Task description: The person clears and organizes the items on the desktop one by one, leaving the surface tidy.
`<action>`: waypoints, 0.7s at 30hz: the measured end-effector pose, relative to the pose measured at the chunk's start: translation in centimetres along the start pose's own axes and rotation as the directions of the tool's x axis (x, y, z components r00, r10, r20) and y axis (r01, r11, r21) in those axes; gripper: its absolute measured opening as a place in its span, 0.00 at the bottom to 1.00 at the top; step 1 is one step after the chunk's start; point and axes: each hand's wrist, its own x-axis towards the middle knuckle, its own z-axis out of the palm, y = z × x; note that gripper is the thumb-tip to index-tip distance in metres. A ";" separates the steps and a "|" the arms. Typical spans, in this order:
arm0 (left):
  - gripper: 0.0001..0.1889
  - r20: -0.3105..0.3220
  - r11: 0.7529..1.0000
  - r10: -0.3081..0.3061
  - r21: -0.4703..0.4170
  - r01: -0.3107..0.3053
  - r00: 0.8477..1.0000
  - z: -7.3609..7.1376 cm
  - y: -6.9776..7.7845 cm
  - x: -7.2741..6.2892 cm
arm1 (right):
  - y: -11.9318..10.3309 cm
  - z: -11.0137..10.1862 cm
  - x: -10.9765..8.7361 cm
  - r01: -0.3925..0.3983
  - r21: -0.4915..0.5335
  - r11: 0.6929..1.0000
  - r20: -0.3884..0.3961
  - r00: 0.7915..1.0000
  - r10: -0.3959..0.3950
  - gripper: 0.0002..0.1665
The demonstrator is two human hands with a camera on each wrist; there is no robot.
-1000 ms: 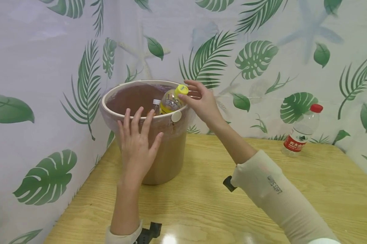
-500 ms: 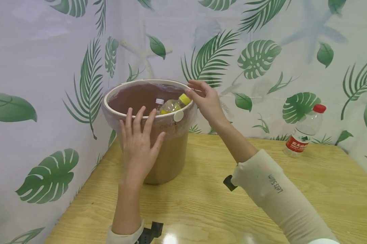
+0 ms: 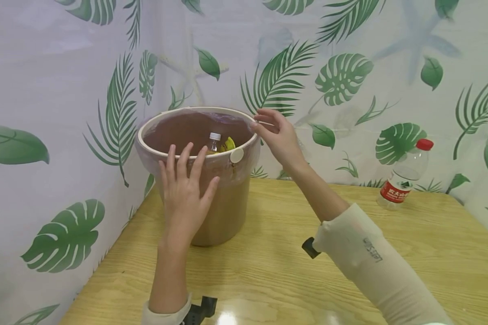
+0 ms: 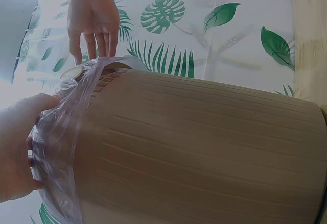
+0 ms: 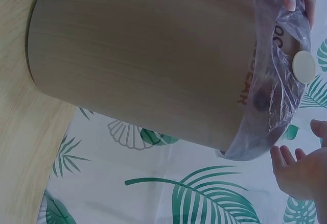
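Note:
A brown trash bin with a cream rim and a clear plastic bag folded over its edge stands upright on the table. Fingers spread and straight, my left hand rests against the near side of the rim. My right hand hovers at the rim's right side, fingers loosely bent and nothing between them. Inside the bin, a small bottle with a white cap shows its neck. Beside it a bit of yellow label is visible; the front rim hides the rest.
A clear plastic bottle with a red cap and red label stands at the back right of the wooden table. Leaf-patterned cloth covers the walls close behind and left of the bin.
The yellow-capped bottle left my right hand and dropped into the bin; its cap is now out of sight. My right hand moved slightly right. My left hand stayed at the rim.

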 end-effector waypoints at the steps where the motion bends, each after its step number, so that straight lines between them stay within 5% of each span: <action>1: 0.30 0.002 1.000 -0.001 0.002 0.001 1.000 0.0 0.1 0.0 | 0.0 -0.2 -0.1 0.000 0.001 1.000 0.000 1.000 0.000 0.26; 10: 0.30 0.010 1.000 -0.009 0.008 0.009 1.000 -0.1 0.2 0.0 | 0.6 -2.9 -1.1 0.006 -0.011 1.000 0.002 1.000 -0.006 0.26; 21: 0.30 0.009 1.000 -0.005 0.014 0.005 1.000 0.1 0.2 0.0 | 1.7 -8.2 -2.8 -0.055 -0.147 0.988 -0.054 0.997 0.047 0.29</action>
